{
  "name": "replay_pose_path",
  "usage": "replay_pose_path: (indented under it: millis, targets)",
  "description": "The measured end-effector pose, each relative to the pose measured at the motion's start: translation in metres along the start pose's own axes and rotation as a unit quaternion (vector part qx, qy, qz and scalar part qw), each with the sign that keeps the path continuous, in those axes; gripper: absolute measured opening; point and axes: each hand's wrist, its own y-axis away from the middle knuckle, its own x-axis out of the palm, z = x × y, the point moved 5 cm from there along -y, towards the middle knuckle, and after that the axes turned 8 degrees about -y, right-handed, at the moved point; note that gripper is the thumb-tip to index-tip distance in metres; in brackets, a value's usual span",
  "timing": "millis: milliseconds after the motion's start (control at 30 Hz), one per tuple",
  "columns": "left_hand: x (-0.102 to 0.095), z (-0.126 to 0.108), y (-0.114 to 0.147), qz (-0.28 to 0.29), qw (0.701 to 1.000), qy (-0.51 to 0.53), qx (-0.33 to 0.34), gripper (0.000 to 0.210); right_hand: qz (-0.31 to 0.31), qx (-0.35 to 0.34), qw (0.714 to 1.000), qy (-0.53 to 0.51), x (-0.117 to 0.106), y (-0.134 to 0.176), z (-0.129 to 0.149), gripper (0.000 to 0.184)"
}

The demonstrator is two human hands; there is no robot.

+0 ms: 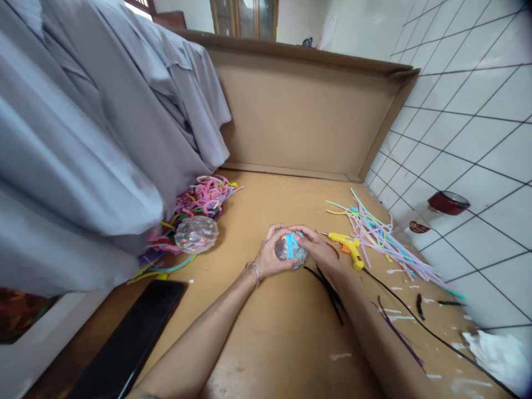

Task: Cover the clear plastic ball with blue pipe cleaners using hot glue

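Between my two hands, low over the middle of the table, is a clear round ball (281,250) with light blue strips on its near face. My left hand (269,256) wraps its left side, thumb along the bottom edge. From the right, my right hand (312,244) curls over the top and side, its fingertips partly hidden. Just right of that hand lies a yellow glue gun (347,246) with a black cord. Black pipe cleaners (330,291) lie beneath my right forearm. Another clear ribbed ball (197,235) rests to the left, apart from my hands.
Pink and mixed pipe cleaners (208,194) pile up by a grey curtain (103,138). A black phone-like slab (133,338) lies front left. Pastel pipe cleaners (374,235), a red-lidded jar (436,210) and white tissue (499,354) are at right. A cardboard panel (299,111) stands behind.
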Motion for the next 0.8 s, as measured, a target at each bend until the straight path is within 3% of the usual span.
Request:
replay_pose_path:
  millis: [367, 600, 800]
  targets:
    - [0.0001, -0.0006, -0.0002, -0.002, 1.000, -0.013, -0.002, 0.067, -0.015, 0.001, 1.000, 0.012, 0.0038, 0.0031, 0.0031, 0.043]
    - [-0.0004, -0.0035, -0.0018, 0.009, 1.000, -0.021, -0.010, 0.067, 0.015, -0.003, 1.000, 0.013, 0.0048, 0.0071, 0.0074, 0.048]
    - [0.0002, -0.0026, -0.0029, 0.001, 1.000, -0.026, 0.003, 0.068, 0.003, 0.002, 1.000, -0.012, 0.0014, 0.0039, 0.0053, 0.041]
